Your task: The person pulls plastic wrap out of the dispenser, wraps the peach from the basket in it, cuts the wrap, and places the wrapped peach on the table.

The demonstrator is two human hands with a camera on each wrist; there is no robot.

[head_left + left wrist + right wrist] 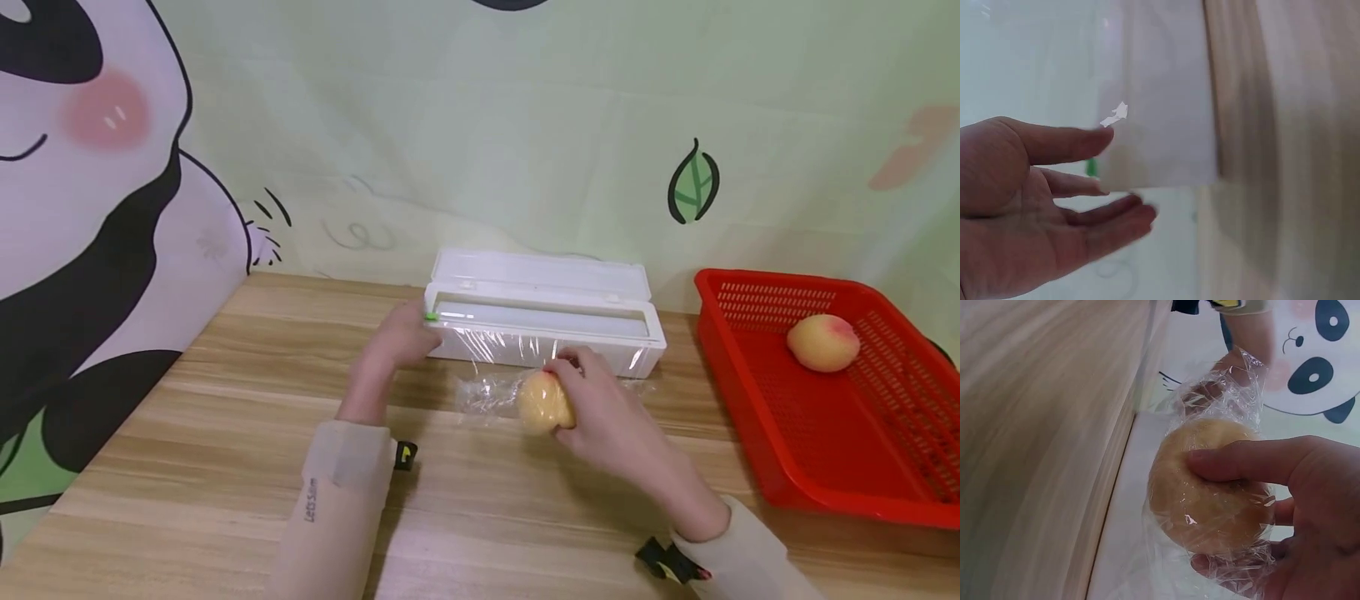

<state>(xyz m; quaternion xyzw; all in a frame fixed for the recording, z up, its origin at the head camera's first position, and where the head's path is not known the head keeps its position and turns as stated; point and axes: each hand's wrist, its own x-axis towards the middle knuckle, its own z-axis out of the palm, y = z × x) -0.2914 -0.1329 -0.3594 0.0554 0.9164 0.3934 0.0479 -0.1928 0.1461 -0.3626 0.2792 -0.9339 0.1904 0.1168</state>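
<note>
A yellowish peach (542, 403) with clear plastic film (1235, 394) around it is gripped by my right hand (611, 417), the thumb pressed on its side in the right wrist view. Film stretches from the peach up to the front of a white wrap dispenser box (540, 348), whose lid (540, 273) stands raised. At the box's left end, beside a small green piece (431, 317), is my left hand (401, 337). In the left wrist view its fingers are loosely extended and hold nothing; whether a fingertip touches the box I cannot tell.
A red plastic basket (787, 467) stands on the right of the wooden table (225, 433), with another peach (823, 342) in it. Behind the table hangs a pale green backdrop (487, 150) with a panda and leaf print.
</note>
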